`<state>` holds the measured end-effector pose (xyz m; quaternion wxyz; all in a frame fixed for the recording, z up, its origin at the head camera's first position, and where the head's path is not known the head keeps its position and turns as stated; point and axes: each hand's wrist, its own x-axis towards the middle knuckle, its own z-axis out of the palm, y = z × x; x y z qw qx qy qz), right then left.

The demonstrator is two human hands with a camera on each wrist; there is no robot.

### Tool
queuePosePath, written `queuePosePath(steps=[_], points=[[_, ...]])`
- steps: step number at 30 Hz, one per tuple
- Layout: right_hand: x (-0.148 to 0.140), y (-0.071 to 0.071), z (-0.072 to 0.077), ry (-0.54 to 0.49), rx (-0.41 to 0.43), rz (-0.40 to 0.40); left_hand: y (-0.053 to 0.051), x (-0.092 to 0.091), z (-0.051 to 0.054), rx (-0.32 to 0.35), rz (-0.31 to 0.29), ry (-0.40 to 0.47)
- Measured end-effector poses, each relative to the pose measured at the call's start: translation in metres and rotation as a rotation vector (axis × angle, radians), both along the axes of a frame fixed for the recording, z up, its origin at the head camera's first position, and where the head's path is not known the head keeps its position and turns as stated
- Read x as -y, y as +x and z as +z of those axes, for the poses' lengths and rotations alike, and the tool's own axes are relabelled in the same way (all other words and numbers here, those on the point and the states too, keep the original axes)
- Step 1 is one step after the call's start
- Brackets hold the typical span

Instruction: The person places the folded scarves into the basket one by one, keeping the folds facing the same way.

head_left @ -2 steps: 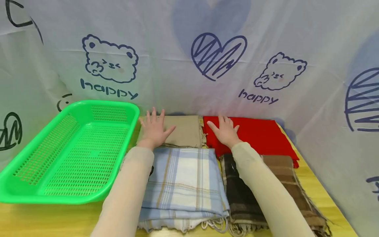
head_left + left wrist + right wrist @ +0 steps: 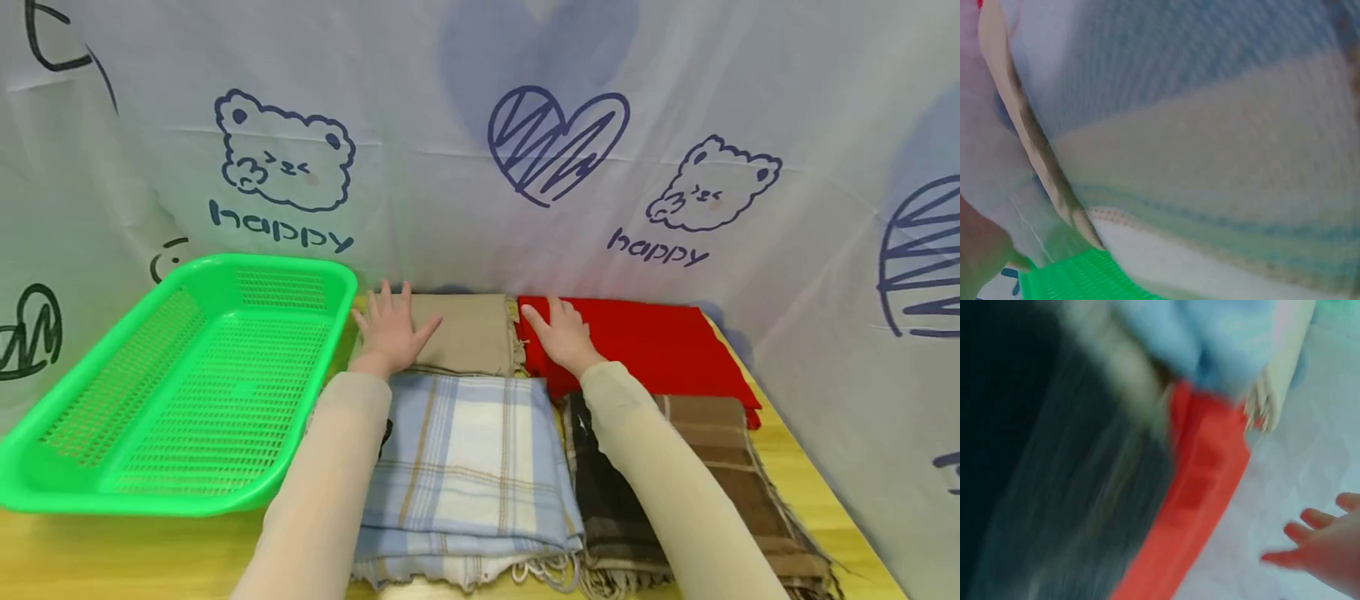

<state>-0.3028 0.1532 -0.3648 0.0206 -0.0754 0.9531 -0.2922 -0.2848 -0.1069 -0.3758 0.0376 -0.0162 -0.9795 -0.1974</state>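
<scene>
My left hand [image 2: 392,333], fingers spread and straight, is over the left part of a folded beige scarf [image 2: 468,333] at the back. Over the left end of a folded red scarf [image 2: 645,337] is my right hand [image 2: 566,340], its fingers extended and holding nothing. The right wrist view shows those fingers [image 2: 1319,519] apart from the red cloth. In front lie a blue-and-white plaid scarf [image 2: 480,450] with fringe and a brown-and-black striped scarf [image 2: 708,433], partly hidden by my right sleeve. Plaid cloth [image 2: 1210,137] fills most of the left wrist view.
An upright-sided green plastic basket [image 2: 240,387] with a perforated bottom stands left of the scarves, close to my left forearm. A white curtain [image 2: 450,225] with bear and heart drawings hangs behind the yellow wooden table [image 2: 112,554].
Both hands have drawn back slightly toward me, the right one also a little leftward. The head view has shifted a touch. The scarves and basket have not moved.
</scene>
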Motion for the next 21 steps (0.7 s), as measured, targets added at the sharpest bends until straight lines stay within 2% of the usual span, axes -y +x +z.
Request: queuePosePath(steps=[4, 8, 10, 12, 16, 19, 21], points=[[0.021, -0.003, -0.007, -0.168, 0.091, 0.061, 0.005, 0.004, 0.002, 0.151, 0.097, 0.169], [0.034, -0.002, -0.02, -0.176, 0.231, 0.088, 0.01, 0.008, -0.004, 0.282, 0.161, 0.28], [0.036, -0.001, -0.025, -0.128, 0.287, 0.093, 0.012, 0.011, -0.008, 0.324, 0.184, 0.293], [0.037, 0.0, -0.03, -0.072, 0.301, 0.099, 0.013, 0.014, -0.009, 0.351, 0.207, 0.29], [0.036, -0.002, -0.034, -0.011, 0.272, 0.112, 0.012, 0.022, -0.01, 0.378, 0.228, 0.258], [0.033, -0.004, -0.036, -0.001, 0.264, 0.102, 0.008, 0.027, -0.012, 0.393, 0.202, 0.265], [0.031, -0.005, -0.037, 0.004, 0.277, 0.095, -0.018, 0.038, -0.044, 0.349, 0.181, 0.252]])
